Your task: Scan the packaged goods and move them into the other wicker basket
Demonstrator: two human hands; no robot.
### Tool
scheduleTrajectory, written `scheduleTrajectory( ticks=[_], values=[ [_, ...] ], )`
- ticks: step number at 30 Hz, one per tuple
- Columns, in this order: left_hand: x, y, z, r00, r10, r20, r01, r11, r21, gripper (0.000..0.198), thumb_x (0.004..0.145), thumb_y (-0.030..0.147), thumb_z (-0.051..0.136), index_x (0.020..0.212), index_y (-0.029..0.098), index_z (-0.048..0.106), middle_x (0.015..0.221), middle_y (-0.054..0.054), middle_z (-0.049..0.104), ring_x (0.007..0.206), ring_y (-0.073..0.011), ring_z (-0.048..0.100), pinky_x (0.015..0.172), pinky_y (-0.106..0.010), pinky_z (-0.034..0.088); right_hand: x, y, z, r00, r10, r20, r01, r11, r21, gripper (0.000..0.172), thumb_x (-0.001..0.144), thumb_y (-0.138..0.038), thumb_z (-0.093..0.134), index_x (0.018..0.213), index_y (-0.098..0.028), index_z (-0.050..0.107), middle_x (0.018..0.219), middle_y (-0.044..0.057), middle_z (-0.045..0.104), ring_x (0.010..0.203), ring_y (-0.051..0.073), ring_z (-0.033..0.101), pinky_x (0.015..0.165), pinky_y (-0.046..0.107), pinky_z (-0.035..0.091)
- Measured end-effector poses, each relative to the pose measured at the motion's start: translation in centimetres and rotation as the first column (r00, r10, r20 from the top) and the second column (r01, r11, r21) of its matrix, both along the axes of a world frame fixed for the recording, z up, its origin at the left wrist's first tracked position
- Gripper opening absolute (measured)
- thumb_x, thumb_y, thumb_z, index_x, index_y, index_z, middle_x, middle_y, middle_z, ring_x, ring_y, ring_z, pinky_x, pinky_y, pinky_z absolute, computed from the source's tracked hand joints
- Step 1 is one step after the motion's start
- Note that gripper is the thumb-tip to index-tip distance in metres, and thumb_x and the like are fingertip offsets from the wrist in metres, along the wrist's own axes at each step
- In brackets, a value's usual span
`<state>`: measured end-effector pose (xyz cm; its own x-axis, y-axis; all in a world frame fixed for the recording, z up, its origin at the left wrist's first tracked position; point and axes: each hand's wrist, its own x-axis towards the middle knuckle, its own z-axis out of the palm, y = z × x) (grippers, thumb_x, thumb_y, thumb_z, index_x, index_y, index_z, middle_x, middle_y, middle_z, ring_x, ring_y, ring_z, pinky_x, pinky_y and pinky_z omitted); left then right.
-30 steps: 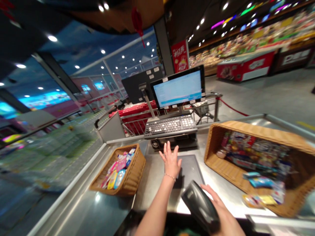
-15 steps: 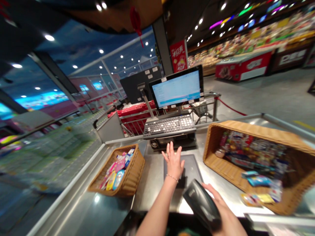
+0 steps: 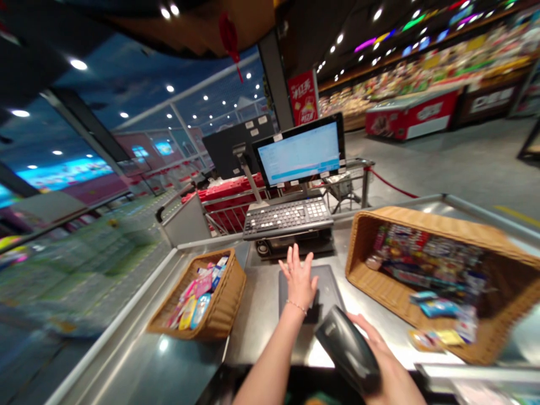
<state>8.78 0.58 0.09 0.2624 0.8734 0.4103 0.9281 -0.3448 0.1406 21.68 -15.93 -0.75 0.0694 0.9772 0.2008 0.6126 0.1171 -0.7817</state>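
Observation:
My left hand (image 3: 300, 281) reaches forward with fingers spread and nothing in it, above a flat grey pad (image 3: 331, 284) on the metal counter. Wrapped in my right hand (image 3: 383, 360) is a black handheld barcode scanner (image 3: 348, 346), its head tilted up and to the left. A keyboard (image 3: 289, 218) lies just beyond my left fingers, under a lit monitor (image 3: 300, 153). Left of my hands stands a wicker basket (image 3: 230, 301) with colourful packets. On the right a larger wicker basket (image 3: 379, 295) lies tipped toward me, holding many packaged snacks.
The steel counter (image 3: 257, 332) has a raised metal rail along its left side. Behind the monitor stand red shopping carts (image 3: 228, 194) and a second screen seen from the back (image 3: 223, 154). A red rope (image 3: 392, 184) hangs beyond the right side, near store displays.
The view has shifted slightly, so the surroundings sit a little further left. Both hands keep nearly the same pose; the scanner stays in my right hand.

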Motion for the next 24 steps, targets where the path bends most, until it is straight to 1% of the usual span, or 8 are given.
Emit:
scheduleTrajectory(
  ticks=[2, 4, 8, 14, 16, 18, 24],
  values=[
    [0.1, 0.0, 0.1, 1.000, -0.006, -0.001, 0.006, 1.000, -0.003, 0.067, 0.073, 0.022, 0.068, 0.135, 0.030, 0.045, 0.158, -0.014, 0.015, 0.146, -0.0344, 0.011, 0.109, -0.069, 0.017, 0.3, 0.0, 0.2, 0.997, 0.047, 0.064, -0.045, 0.998, -0.033, 0.046, 0.079, -0.030, 0.049, 0.118, -0.010, 0.064, 0.141, 0.022, 0.051, 0.132, 0.031, 0.046, 0.106, 0.042, 0.043],
    [0.3, -0.1, 0.2, 1.000, -0.013, 0.003, 0.013, 1.000, -0.004, 0.066, 0.073, 0.021, 0.068, 0.134, 0.030, 0.045, 0.158, -0.014, 0.014, 0.146, -0.0346, 0.011, 0.109, -0.069, 0.016, 0.5, 0.0, 0.2, 0.994, 0.056, 0.094, -0.053, 0.998, -0.031, 0.047, 0.080, -0.030, 0.047, 0.120, -0.009, 0.063, 0.141, 0.023, 0.051, 0.133, 0.030, 0.046, 0.106, 0.043, 0.042],
    [0.7, -0.1, 0.2, 1.000, -0.028, 0.011, 0.028, 1.000, -0.006, 0.066, 0.073, 0.020, 0.068, 0.135, 0.030, 0.045, 0.158, -0.014, 0.014, 0.145, -0.0348, 0.011, 0.109, -0.069, 0.016, 0.4, -0.1, 0.2, 0.998, -0.027, 0.048, 0.026, 1.000, 0.014, 0.047, 0.080, -0.032, 0.044, 0.116, -0.011, 0.065, 0.139, 0.023, 0.052, 0.133, 0.032, 0.046, 0.105, 0.046, 0.044],
    [1.4, -0.1, 0.1, 0.998, -0.054, 0.013, 0.054, 0.998, -0.015, 0.067, 0.073, 0.019, 0.068, 0.135, 0.030, 0.044, 0.158, -0.015, 0.015, 0.145, -0.0353, 0.011, 0.110, -0.068, 0.015, 0.4, -0.2, 0.3, 0.998, -0.055, 0.023, 0.055, 0.998, -0.006, 0.047, 0.075, -0.031, 0.046, 0.113, -0.016, 0.069, 0.139, 0.019, 0.053, 0.133, 0.034, 0.045, 0.104, 0.045, 0.044],
    [1.5, -0.1, 0.1, 0.998, -0.061, 0.015, 0.061, 0.998, -0.020, 0.067, 0.073, 0.019, 0.067, 0.135, 0.030, 0.044, 0.157, -0.015, 0.015, 0.145, -0.0353, 0.010, 0.110, -0.068, 0.015, 0.5, -0.3, 0.4, 0.998, -0.058, 0.018, 0.058, 0.998, 0.001, 0.047, 0.075, -0.032, 0.047, 0.114, -0.015, 0.068, 0.139, 0.021, 0.053, 0.132, 0.035, 0.047, 0.103, 0.046, 0.045],
    [1.7, -0.1, 0.2, 0.997, -0.070, 0.019, 0.070, 0.997, -0.023, 0.066, 0.074, 0.019, 0.067, 0.135, 0.030, 0.044, 0.158, -0.016, 0.015, 0.145, -0.0352, 0.011, 0.110, -0.068, 0.016, 0.5, -0.4, 0.6, 0.998, -0.061, 0.026, 0.060, 0.998, 0.009, 0.048, 0.076, -0.032, 0.045, 0.114, -0.014, 0.068, 0.137, 0.023, 0.053, 0.131, 0.036, 0.048, 0.102, 0.048, 0.045],
    [2.0, -0.1, -0.1, 0.995, -0.094, 0.020, 0.094, 0.996, -0.010, 0.067, 0.073, 0.018, 0.067, 0.135, 0.029, 0.044, 0.158, -0.015, 0.014, 0.145, -0.0349, 0.011, 0.109, -0.069, 0.018, 0.6, -0.6, 1.0, 0.992, -0.076, 0.105, 0.076, 0.997, 0.007, 0.047, 0.076, -0.025, 0.044, 0.116, -0.014, 0.067, 0.136, 0.023, 0.055, 0.129, 0.036, 0.050, 0.102, 0.050, 0.045]
  ],
)
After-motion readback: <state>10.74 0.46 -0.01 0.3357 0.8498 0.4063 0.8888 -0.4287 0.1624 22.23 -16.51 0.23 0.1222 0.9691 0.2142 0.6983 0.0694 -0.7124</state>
